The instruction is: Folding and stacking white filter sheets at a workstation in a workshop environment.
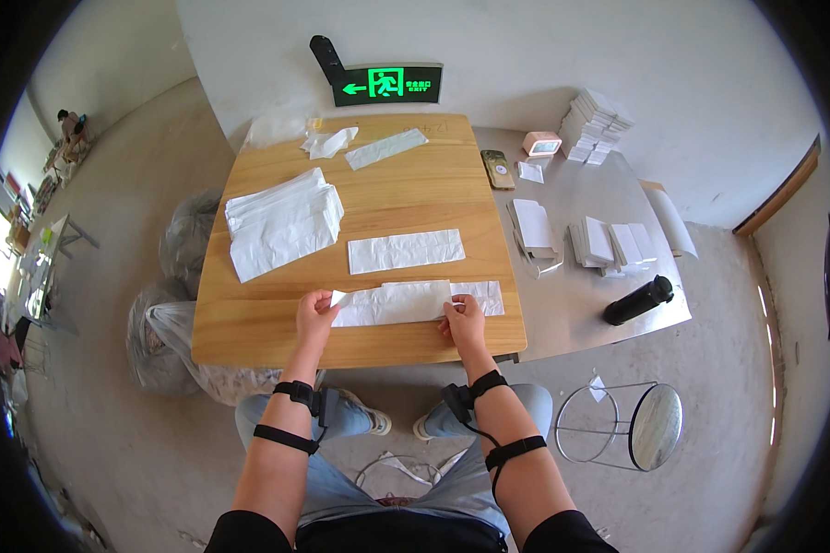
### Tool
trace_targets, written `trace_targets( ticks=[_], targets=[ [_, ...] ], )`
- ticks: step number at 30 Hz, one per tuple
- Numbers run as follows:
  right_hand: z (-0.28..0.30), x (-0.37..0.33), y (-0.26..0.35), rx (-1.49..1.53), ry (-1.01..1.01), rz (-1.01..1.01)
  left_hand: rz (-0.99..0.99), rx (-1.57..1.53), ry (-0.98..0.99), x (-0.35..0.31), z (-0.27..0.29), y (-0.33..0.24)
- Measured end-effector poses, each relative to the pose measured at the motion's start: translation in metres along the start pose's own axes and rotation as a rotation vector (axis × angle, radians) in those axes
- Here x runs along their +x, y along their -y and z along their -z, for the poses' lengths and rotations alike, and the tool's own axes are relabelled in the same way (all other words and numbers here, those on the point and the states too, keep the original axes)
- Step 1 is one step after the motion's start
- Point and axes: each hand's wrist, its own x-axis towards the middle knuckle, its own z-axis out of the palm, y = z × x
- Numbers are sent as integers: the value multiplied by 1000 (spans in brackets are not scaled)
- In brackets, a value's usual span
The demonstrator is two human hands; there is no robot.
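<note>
A long strip of white paper [392, 302] lies near the front edge of the wooden table, between my hands. My left hand [316, 313] pinches its left end, where a corner turns up. At the other end my right hand [463, 321] has its fingers closed on the paper's edge. Another white strip [489, 298] shows partly from beneath, to the right of my right hand. Just beyond lies a separate white paper strip [407, 251], flat. A thick stack of white paper sheets [284, 221] rests farther to the left.
Crumpled white paper [330, 142] and a pale strip [386, 148] lie at the wooden table's [415, 194] far side. On the metal table [572, 318] are a phone [498, 170], stacked white packets and a black bottle [638, 300]. Plastic bags [161, 336] stand at left, a stool [656, 427] at right.
</note>
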Motion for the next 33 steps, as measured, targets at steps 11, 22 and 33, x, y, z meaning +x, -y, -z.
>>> trace_targets(
  ticks=[11, 22, 33],
  targets=[
    [1, -2, -5, -48, -18, 40, -167, 343, -56, 5, -1, -3],
    [1, -1, -8, 45, -39, 75, -683, 442, 269, -40, -90, -53],
    [3, 7, -34, 51, 79, 169, -611, 398, 447, -45, -132, -47]
  ],
)
